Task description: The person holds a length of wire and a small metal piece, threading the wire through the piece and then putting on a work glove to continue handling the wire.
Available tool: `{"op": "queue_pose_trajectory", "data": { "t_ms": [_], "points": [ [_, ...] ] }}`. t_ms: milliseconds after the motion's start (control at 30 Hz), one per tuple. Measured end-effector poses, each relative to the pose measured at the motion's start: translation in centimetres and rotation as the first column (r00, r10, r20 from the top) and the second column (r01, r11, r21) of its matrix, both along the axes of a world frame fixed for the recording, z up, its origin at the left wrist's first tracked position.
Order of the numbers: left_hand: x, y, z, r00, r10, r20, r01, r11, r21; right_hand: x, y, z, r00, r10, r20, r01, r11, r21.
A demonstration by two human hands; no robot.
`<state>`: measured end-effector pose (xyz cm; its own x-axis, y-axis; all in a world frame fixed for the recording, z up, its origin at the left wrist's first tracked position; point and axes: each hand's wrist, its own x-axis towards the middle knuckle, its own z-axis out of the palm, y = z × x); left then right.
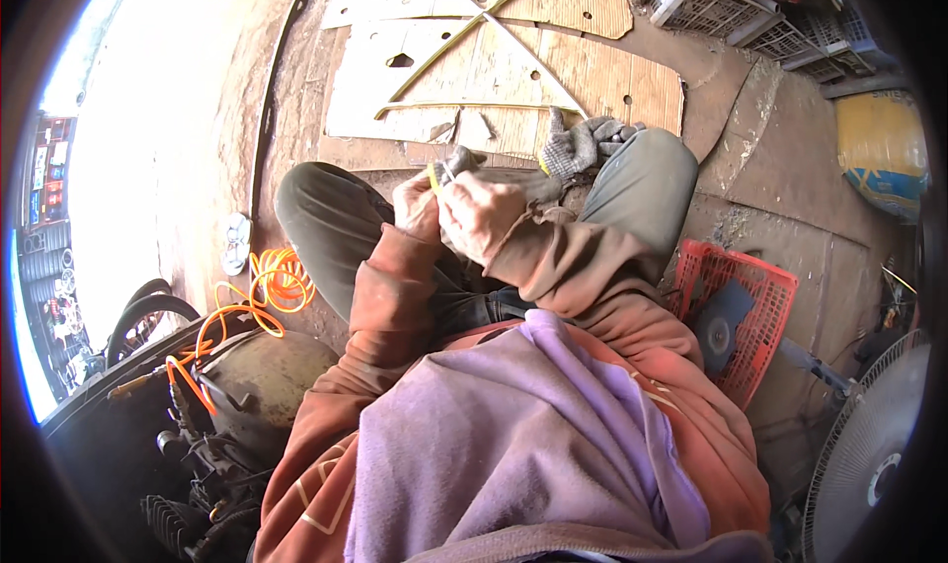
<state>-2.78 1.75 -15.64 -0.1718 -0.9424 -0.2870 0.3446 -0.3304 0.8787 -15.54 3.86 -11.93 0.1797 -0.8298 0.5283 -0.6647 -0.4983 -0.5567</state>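
Left hand (417, 207) and right hand (481, 212), both closed, pinch a thin yellow strip (435, 176) above the knees. A knitted grey glove (578, 144) drapes the right knee; flat cardboard (592, 79) covers the floor.

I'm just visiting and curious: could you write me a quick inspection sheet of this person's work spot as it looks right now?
Surface: flattened cardboard sheets on the ground.
Job's things: small yellow piece pinched between both hands; too small to identify.
Clutter: grey work gloves on the knee, red basket holding a dark disc, thin yellow strips on the cardboard.
Hands: left hand and right hand close together, both gripping the piece.
Cables: coiled orange hose.
Surroundings: fan, plastic crates, machine with tank.
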Motion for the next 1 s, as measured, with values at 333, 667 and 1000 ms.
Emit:
{"op": "queue_pose_trajectory", "data": {
  "t_ms": [333,667,1000],
  "points": [
    [-2.1,-1.4,5.7,0.837,-0.011,-0.547,0.169,0.956,0.239,0.3,0.3,0.2,0.993,0.054,-0.101,-0.064,0.993,-0.098],
    [2.5,-0.6,-2.1,0.662,-0.064,-0.747,0.319,0.926,0.204,1.2,1.8,0.8,0.979,0.162,-0.125,-0.173,0.981,-0.084],
    [-0.7,-3.9,0.1,0.057,0.257,-0.965,0.682,0.696,0.226,1.9,2.6,1.3,0.971,0.182,-0.155,-0.2,0.974,-0.107]
  ]
}}
